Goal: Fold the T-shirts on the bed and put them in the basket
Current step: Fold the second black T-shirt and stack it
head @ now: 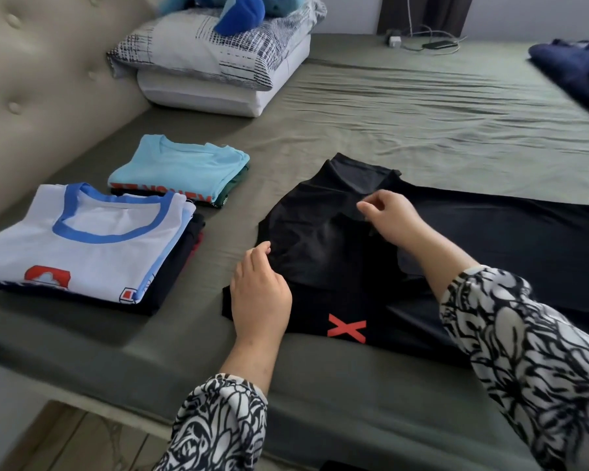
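Observation:
A black T-shirt with a red X print lies spread on the green bed sheet, its body running off to the right. My left hand rests on its near left part, fingers curled onto the cloth. My right hand pinches the fabric near the collar. To the left sit two folded stacks: a white shirt with a blue collar on dark shirts, and a light blue shirt on darker ones. No basket is in view.
Two stacked pillows with a blue plush toy lie at the head. A padded headboard runs along the left. A dark blue garment lies far right. A phone and charger sit at the far edge.

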